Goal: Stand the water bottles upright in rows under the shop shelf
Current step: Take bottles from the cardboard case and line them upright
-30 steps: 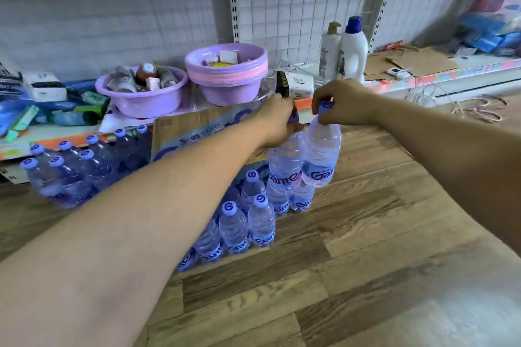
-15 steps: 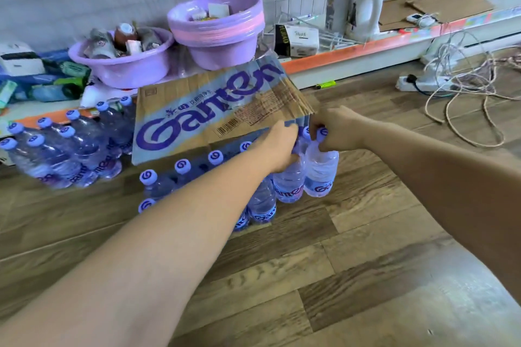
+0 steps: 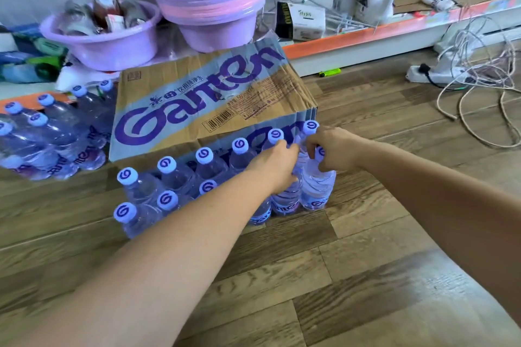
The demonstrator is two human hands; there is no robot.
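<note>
**Both hands on bottles at the row's end**

The right hand (image 3: 334, 151) is curled tight around the neck of a clear, ribbed water bottle (image 3: 317, 191) standing on the wood-grain floor (image 3: 352, 276). At its 9 o'clock, the left hand (image 3: 277, 165) closes over the next bottle (image 3: 284, 201), hiding its cap. Upright bottles (image 3: 166, 166) run in rows toward 9 o'clock, before a creased cardboard box (image 3: 203, 98). The forearms cover part of the front row.
</note>
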